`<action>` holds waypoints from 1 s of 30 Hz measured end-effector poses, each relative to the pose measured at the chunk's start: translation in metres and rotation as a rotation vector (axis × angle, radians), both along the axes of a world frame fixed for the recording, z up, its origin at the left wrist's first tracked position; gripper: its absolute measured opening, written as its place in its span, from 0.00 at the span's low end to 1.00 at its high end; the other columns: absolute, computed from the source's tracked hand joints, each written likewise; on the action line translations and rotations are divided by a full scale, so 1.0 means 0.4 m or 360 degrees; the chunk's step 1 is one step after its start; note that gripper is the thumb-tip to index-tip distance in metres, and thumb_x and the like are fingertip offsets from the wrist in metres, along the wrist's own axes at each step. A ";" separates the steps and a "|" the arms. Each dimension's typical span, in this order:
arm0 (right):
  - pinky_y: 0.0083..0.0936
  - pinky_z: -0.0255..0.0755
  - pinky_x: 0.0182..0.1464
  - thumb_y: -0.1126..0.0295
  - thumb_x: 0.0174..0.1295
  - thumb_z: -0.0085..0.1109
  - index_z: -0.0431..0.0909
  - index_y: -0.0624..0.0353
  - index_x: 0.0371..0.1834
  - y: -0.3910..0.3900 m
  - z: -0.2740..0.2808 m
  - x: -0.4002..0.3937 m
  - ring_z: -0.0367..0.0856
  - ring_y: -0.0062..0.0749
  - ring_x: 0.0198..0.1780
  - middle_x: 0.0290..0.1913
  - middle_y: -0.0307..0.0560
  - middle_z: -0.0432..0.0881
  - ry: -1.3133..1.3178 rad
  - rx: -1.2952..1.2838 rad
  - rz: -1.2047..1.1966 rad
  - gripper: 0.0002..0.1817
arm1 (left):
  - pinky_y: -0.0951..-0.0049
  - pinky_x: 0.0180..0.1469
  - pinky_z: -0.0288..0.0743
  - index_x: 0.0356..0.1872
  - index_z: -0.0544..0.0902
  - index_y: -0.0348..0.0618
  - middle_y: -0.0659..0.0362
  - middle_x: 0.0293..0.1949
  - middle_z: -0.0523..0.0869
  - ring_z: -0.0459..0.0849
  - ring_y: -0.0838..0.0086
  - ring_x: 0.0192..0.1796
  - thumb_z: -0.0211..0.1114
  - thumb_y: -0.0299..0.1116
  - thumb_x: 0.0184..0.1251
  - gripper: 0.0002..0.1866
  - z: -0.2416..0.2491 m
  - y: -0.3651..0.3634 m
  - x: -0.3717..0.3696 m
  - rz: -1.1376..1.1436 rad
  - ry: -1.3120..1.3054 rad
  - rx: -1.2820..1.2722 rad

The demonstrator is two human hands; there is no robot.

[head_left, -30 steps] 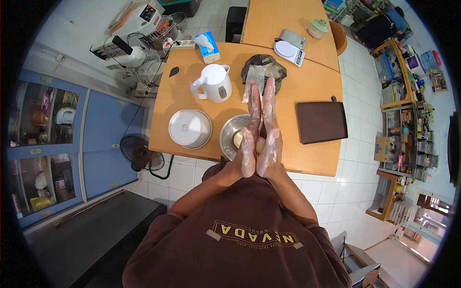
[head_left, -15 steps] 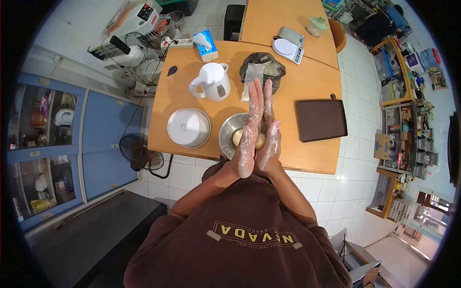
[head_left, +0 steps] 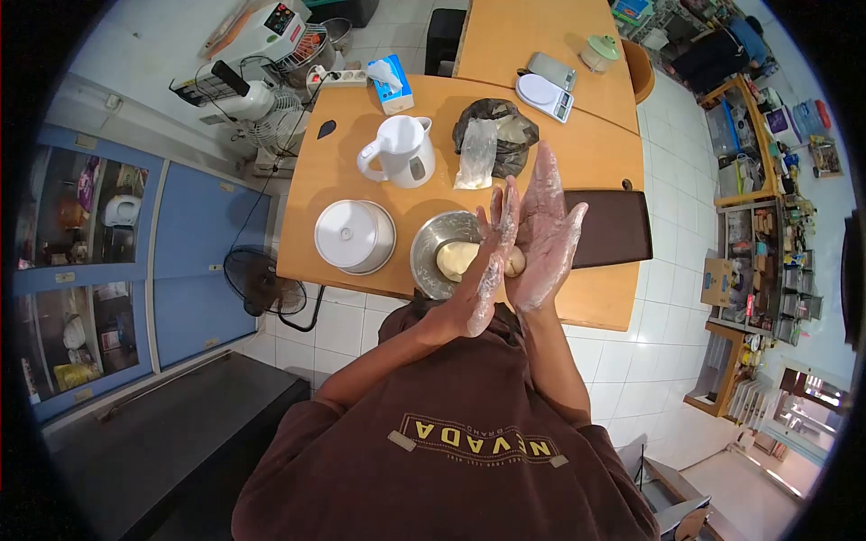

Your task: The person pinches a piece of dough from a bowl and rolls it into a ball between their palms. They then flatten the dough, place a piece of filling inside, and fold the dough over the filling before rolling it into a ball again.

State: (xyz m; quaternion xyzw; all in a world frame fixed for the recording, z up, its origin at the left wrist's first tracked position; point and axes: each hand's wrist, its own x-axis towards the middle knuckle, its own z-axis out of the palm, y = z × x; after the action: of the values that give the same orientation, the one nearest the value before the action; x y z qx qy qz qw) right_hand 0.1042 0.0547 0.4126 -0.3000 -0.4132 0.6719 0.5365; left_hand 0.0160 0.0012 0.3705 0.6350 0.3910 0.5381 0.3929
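Observation:
My left hand (head_left: pixel 492 261) and my right hand (head_left: pixel 546 225) are raised above the table's front, both dusted with white flour. Between the heels of the two palms sits a small dough ball (head_left: pixel 515 261), partly covered by my left hand. Fingers are stretched out on both hands, and the right palm is turned towards the left one. Just left of my hands stands a steel bowl (head_left: pixel 422 237) with a pale lump of dough (head_left: pixel 456 259) in it. The bowl's right side is hidden behind my left hand.
On the wooden table (head_left: pixel 410 95) are a lidded white container (head_left: pixel 354 236), a white electric kettle (head_left: pixel 404 153), a black plastic bag (head_left: pixel 514 135), a clear bag (head_left: pixel 477 153), a dark baking tray (head_left: pixel 612 230), a kitchen scale (head_left: pixel 544 95) and a tissue box (head_left: pixel 392 90). A person (head_left: pixel 722 47) is far right.
My hands were pressed palm to palm; now they have parted at the fingers, the right one swinging right. The dough ball between them has shifted slightly right, and more of the bowl's dough shows.

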 end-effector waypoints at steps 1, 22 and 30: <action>0.45 0.47 0.82 0.33 0.80 0.19 0.45 0.55 0.88 -0.004 0.007 -0.001 0.47 0.43 0.84 0.89 0.42 0.43 -0.0035 0.0032 -0.0016 0.45 | 0.50 0.83 0.15 0.85 0.37 0.37 0.50 0.87 0.29 0.24 0.56 0.87 0.19 0.63 0.83 0.44 0.002 0.003 0.003 0.0037 -0.0041 -0.0016; 0.49 0.43 0.85 0.35 0.80 0.15 0.39 0.60 0.88 -0.088 0.034 -0.060 0.46 0.51 0.87 0.88 0.51 0.43 -0.0030 0.0337 0.0096 0.46 | 0.51 0.84 0.22 0.86 0.39 0.37 0.50 0.87 0.32 0.27 0.57 0.88 0.11 0.69 0.78 0.50 0.041 0.019 -0.018 0.0200 -0.0095 0.0041; 0.44 0.28 0.86 0.39 0.81 0.11 0.40 0.63 0.87 -0.085 -0.049 -0.039 0.34 0.47 0.89 0.89 0.53 0.41 -0.0259 0.0289 0.0204 0.44 | 0.56 0.85 0.23 0.86 0.39 0.40 0.56 0.88 0.33 0.29 0.62 0.88 0.18 0.70 0.79 0.49 0.098 0.000 -0.016 0.0099 -0.0650 -0.0133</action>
State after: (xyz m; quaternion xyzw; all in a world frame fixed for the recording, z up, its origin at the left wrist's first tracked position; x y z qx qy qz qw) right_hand 0.0887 0.0207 0.3931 -0.2767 -0.5327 0.6380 0.4823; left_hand 0.0094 0.0013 0.4095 0.4835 0.3444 0.6509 0.4732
